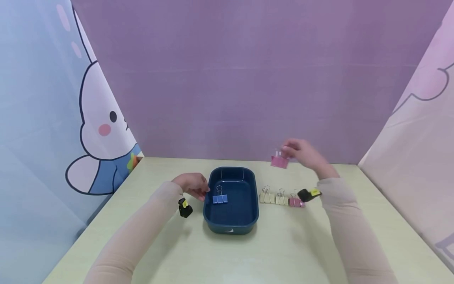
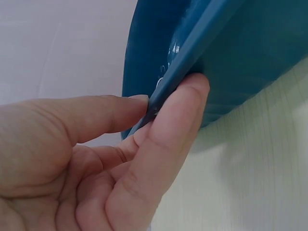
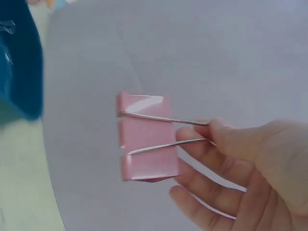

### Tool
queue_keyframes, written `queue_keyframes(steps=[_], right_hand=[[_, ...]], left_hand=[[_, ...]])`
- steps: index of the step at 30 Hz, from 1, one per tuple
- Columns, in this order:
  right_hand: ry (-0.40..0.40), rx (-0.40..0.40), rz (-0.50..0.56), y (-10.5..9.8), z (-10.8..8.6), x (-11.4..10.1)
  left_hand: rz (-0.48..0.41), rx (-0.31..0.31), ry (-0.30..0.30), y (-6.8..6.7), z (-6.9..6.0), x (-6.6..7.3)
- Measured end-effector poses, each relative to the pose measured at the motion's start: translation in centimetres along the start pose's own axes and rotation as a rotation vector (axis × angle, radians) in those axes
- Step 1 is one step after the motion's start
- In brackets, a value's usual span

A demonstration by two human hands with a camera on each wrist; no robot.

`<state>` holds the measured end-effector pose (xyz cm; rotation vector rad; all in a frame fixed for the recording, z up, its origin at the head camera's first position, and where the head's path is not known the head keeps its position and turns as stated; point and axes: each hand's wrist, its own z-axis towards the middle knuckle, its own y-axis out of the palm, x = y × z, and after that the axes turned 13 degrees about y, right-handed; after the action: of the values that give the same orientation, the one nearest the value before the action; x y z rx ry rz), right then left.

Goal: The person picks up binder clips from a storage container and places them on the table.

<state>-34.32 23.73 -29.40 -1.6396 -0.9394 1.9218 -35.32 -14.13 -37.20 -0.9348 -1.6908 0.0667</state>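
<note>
A pink binder clip (image 3: 149,137) hangs in the air from my right hand (image 1: 301,152), which pinches its wire handles between thumb and fingers. In the head view this clip is above the table's back edge, right of the blue tray (image 1: 231,229). My left hand (image 1: 193,184) pinches the tray's left rim, thumb inside and fingers outside, as the left wrist view shows. Inside the tray a blue binder clip (image 1: 220,199) stands near the left wall. Right of the tray, two cream binder clips (image 1: 267,198) and another pink binder clip (image 1: 296,202) stand in a row.
The pale wooden table (image 1: 248,260) ends at a purple backdrop (image 1: 248,79). A cartoon-printed sheet (image 1: 103,98) hangs at the left, and a pale pink-and-white sheet (image 1: 422,130) on the right. Small black devices are strapped to both wrists.
</note>
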Motion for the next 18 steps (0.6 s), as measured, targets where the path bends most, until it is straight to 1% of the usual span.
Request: queue_keyframes(steps=[4,7,10,13,15,18], right_hand=[[0.027,-0.022,-0.005,-2.1,-1.0,3.5],[0.049,-0.054,-0.030,-2.8,-1.5,6.0],[0.105,-0.093,-0.070,-2.8,-1.8,8.4],[0.177,-0.146,-0.113,-2.4,-2.0,10.5],[0.215,-0.191,-0.129,-2.0,-2.1,11.6],[0.249,-0.254,-0.142,-1.4,-2.2,12.7]], left_hand=[[0.000,0.007,-0.001,0.0,0.0,0.1],[0.001,0.011,-0.004,0.0,0.0,0.2],[0.001,0.012,-0.007,0.1,0.0,0.3],[0.002,0.011,-0.008,0.1,0.1,0.3],[0.000,0.011,-0.009,0.1,0.2,0.2],[-0.001,0.010,-0.010,0.1,0.4,0.2]])
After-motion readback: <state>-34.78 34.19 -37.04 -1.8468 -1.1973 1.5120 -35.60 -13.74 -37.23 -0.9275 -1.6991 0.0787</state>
